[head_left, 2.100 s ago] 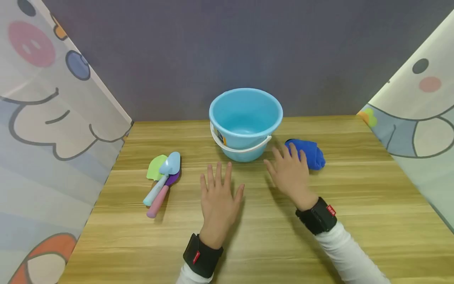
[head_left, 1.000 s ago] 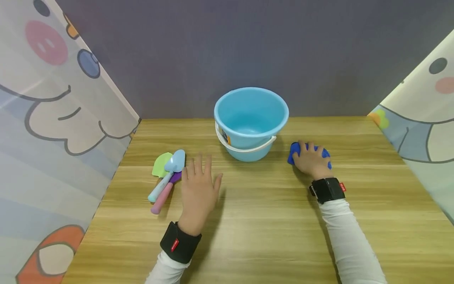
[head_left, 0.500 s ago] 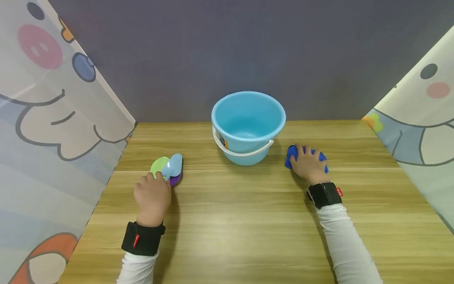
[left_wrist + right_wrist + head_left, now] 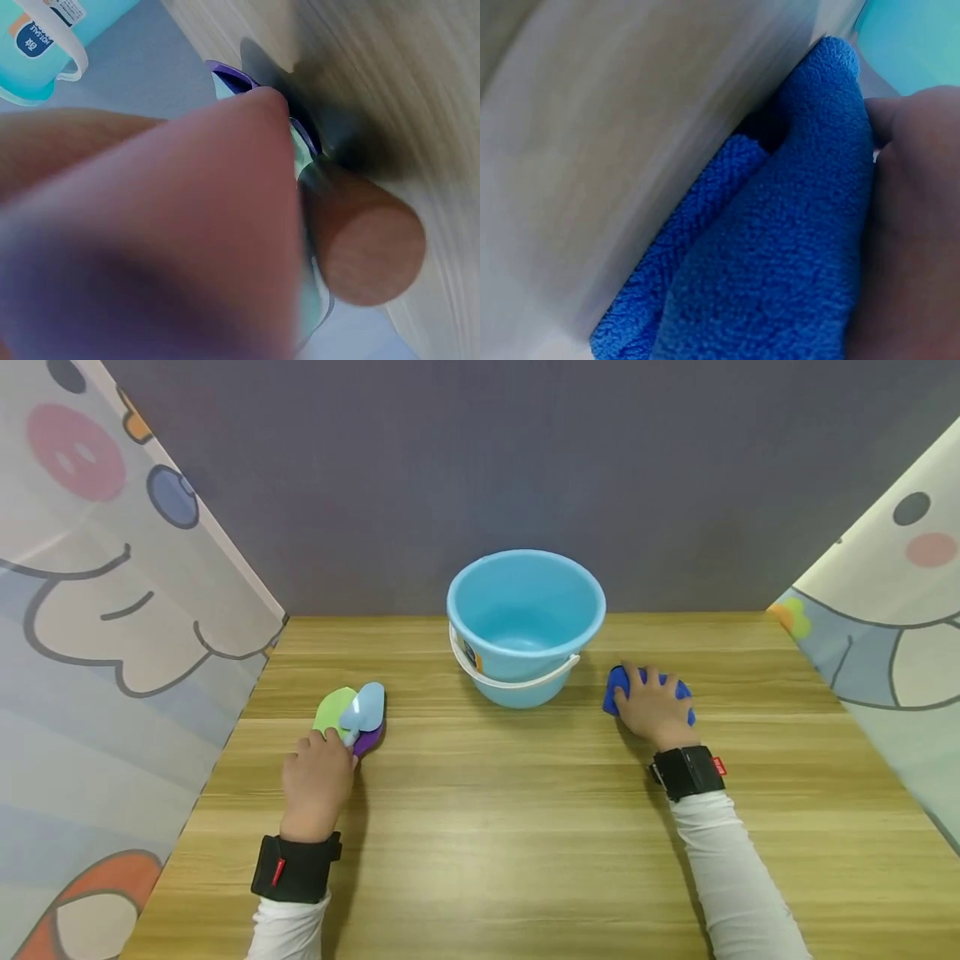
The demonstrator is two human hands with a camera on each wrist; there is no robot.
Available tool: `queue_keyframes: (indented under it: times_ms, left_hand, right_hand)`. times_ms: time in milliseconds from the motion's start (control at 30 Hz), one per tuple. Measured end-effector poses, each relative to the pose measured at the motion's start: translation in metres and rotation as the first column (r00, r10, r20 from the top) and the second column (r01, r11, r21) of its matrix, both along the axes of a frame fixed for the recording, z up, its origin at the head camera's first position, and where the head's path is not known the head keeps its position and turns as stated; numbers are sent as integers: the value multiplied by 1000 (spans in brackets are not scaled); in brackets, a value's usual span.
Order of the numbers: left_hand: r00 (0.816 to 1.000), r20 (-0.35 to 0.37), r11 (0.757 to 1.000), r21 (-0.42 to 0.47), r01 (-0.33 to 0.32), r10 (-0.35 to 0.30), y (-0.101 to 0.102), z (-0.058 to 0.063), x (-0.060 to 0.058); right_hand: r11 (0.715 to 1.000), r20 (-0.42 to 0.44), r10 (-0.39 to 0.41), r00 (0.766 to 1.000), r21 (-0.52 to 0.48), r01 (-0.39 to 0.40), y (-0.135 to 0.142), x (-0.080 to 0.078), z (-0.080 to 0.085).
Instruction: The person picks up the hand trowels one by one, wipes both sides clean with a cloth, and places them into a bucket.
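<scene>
A broad stretch of tabletop [image 4: 495, 827] lies between the two hands and runs toward the viewer. Its back edge meets a dark grey panel [image 4: 487, 460], with the bucket [image 4: 525, 667] upright near that edge. The left hand [image 4: 315, 781] is close to the table's left border; the right hand [image 4: 651, 708] has a wide strip of wood beyond it on the outer side.

The left hand's fingers curl over the handles of the trowels [image 4: 367, 708] (which handles it grips, the fingers hide). The light-blue blade lies on top, overlapping a green blade [image 4: 332, 710] and a purple blade [image 4: 368, 741]; all are rounded and smooth. The right hand bends round a blue cloth [image 4: 617, 687], folded and looped like terry, just right of the bucket. The bucket is glossy light-blue plastic, wide-mouthed, its white bail [image 4: 517, 684] hanging across the front.

The bucket's label [image 4: 470, 654] is dark and orange; in the left wrist view "SALE" seems legible, turned over. Red tags [image 4: 278, 871] on the black wristbands [image 4: 300, 870] carry lettering too small to read.
</scene>
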State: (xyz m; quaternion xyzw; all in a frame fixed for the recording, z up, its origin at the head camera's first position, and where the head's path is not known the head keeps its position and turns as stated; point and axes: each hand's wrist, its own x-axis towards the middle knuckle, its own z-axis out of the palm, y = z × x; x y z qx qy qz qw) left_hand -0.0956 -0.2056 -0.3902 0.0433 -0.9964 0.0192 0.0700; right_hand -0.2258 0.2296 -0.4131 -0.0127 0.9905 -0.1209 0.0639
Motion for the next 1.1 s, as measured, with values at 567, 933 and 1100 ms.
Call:
queue_keyframes:
  times_ms: [567,933,1100]
  left_hand:
    - [998,2,997,-34,69,-69,-2,-3,-4]
    - [990,-81,993,-35,116,-119,-9,-3,-4]
    - [989,-101,994,5,105,-104,-11,0,-5]
  right_hand:
    - [1000,11,1,1000,3,-1,0,-1,1]
    - [1000,22,11,1000,3,-11,3,-1,1]
    - [1000,15,18,1000,1,-18,5,-1,0]
